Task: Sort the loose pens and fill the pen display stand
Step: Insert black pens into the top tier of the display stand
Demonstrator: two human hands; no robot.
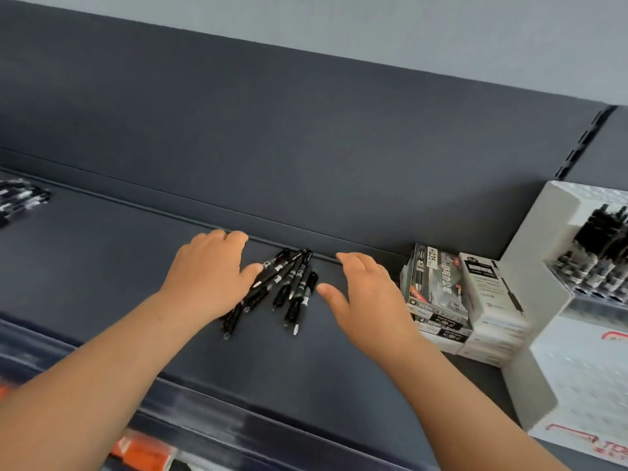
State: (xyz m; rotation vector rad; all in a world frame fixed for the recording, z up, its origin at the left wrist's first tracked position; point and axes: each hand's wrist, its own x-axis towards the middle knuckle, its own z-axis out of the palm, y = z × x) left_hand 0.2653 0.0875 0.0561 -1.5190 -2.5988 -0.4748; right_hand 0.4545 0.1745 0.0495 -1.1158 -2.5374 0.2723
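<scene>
A loose pile of several black pens (pixel 287 283) lies on the dark grey shelf (pixel 102 260), close to its back wall. My left hand (pixel 207 270) rests palm down on the left side of the pile, thumb touching the pens, fingers spread. My right hand (pixel 367 294) hovers open just right of the pile, holding nothing. The white pen display stand (pixel 543 260) stands at the far right, with several black pens (pixel 601 253) upright in its slots.
Stacked pen boxes (pixel 452 300) sit between my right hand and the stand. Another blurred group of black pens (pixel 20 198) lies at the shelf's far left. Below the shelf's front edge, orange packaging (pixel 142 450) shows on a lower level.
</scene>
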